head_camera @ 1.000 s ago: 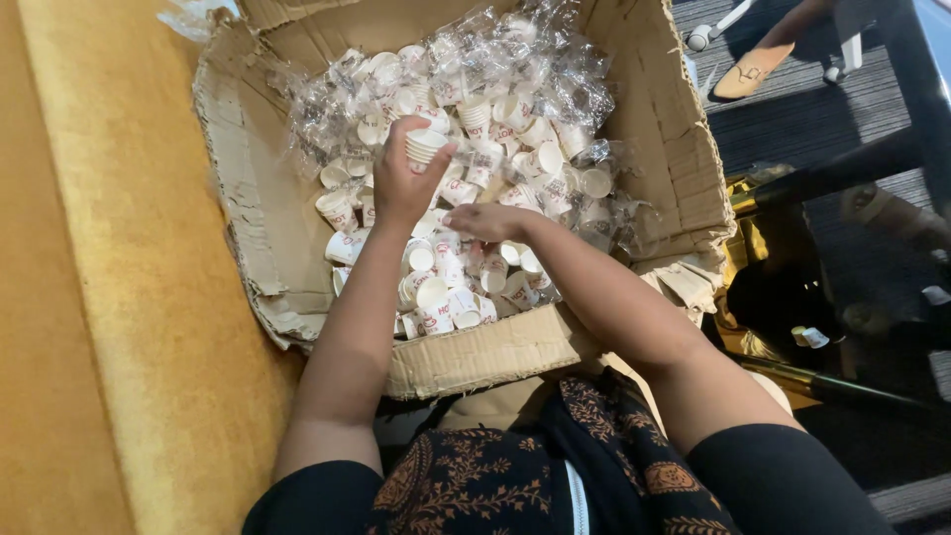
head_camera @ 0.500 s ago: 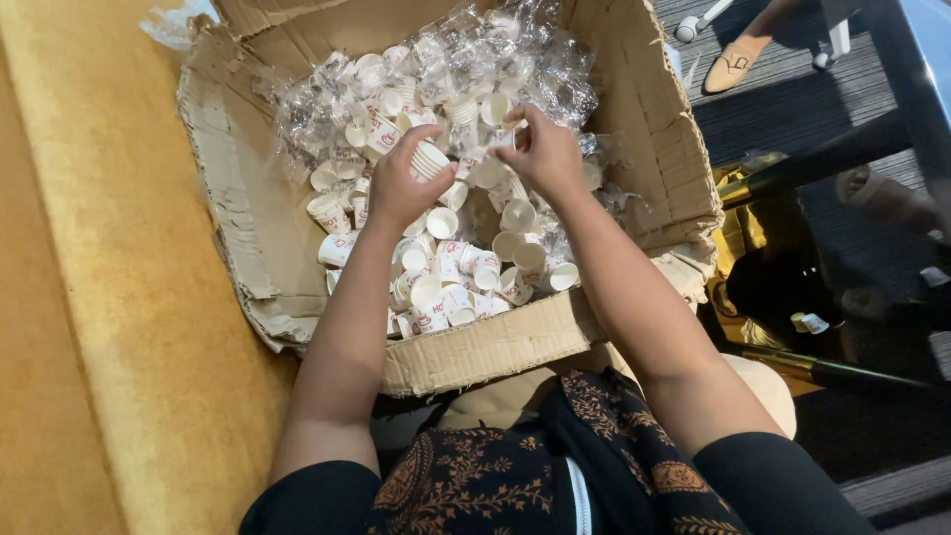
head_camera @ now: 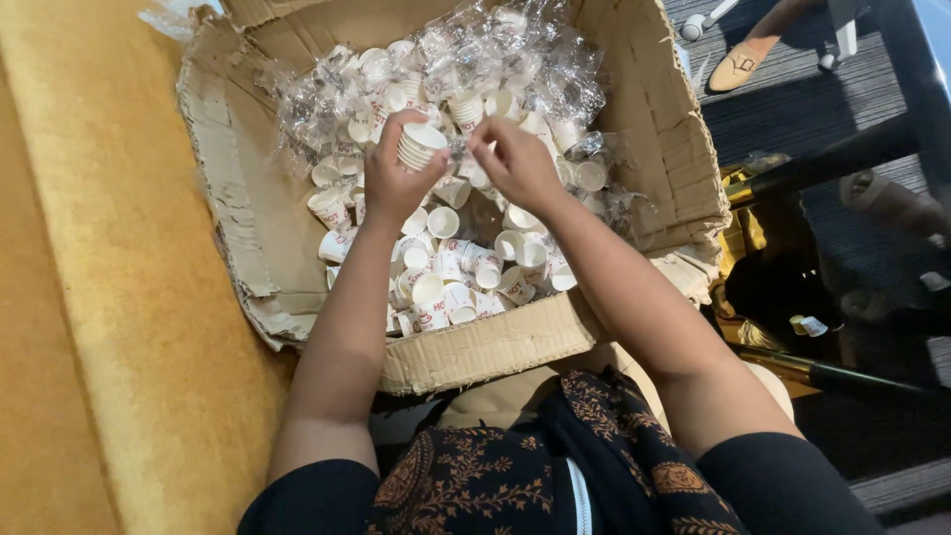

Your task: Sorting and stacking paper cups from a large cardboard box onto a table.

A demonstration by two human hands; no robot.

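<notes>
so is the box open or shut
Open. The box has its flaps folded out and torn, and the loose paper cups and clear wrap inside show from above. Both hands are over it.

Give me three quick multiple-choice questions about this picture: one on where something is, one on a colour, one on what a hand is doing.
1. Where do the loose small paper cups lie?
A. In a torn cardboard box
B. On a metal shelf
C. In a blue bucket

2. What colour is the surface to the left of the box?
A. Green
B. Yellow-orange
C. White

3. What is the left hand doing?
A. Resting flat on the floor
B. Holding a pair of scissors
C. Gripping a stack of cups

Answers: 1 A, the cups fill the bottom of the box. 2 B, that surface is plainly yellow-orange. 3 C, its fingers wrap the stack while the right hand pinches close beside it.
</notes>
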